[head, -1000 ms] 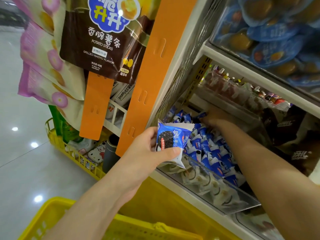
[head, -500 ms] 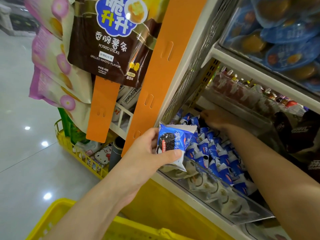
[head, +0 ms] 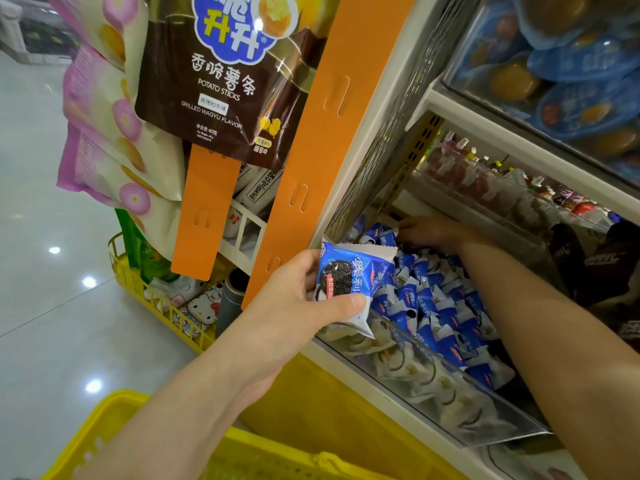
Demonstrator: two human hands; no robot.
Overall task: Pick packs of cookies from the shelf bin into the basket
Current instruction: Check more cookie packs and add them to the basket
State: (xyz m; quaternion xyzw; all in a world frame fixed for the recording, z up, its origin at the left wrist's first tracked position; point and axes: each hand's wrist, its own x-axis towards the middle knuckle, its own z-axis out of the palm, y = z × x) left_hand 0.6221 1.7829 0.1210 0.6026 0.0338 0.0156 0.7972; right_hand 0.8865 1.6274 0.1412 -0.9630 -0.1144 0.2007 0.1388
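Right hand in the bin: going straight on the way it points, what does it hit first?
Most likely the blue cookie packs in the back corner of the bin, just ahead of the right hand; beyond them, the perforated side wall. Depth is unclear: it may already touch them.

floor: pale glossy tiles, round spots of light mirrored in them
shelving unit: white frame, perforated metal side panel, yellow base below
orange strips: two, slotted, hanging at the shelf end
hung bags: brown potato sticks bag, pink and cream bags beside it
yellow wire rack: low, near the floor, small goods inside
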